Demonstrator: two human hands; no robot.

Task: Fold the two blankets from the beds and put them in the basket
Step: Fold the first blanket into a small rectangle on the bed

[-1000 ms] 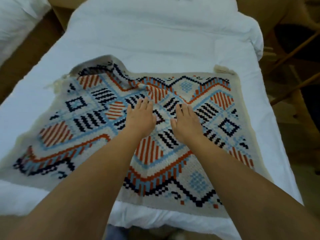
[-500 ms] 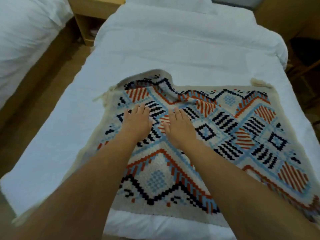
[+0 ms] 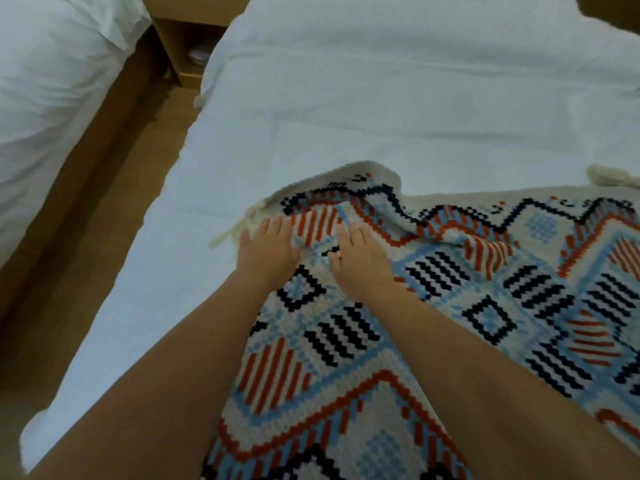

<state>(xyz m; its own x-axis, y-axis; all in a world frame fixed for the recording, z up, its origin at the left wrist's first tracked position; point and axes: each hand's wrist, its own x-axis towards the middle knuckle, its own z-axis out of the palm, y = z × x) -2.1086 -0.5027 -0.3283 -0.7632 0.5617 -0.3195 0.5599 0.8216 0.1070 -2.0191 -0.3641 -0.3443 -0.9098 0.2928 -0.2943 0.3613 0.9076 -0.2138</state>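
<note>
Left grip and right grip, fingers straight and flat, are pressing side by side on the patterned blanket near the left edge of the bed.

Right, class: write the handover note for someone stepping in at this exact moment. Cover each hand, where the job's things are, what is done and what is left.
Left hand: open, pressing flat on the blanket at its far left corner.
Right hand: open, flat on the blanket just beside the left.
Blanket: spread on the bed, its far left corner rumpled and raised.
Second blanket and basket: not in view; the other bed is to the left.
Done: nothing visibly finished; the number of folds so far cannot be told.
Left: smooth the corner, finish folding, put it in the basket, then the second blanket.
</note>
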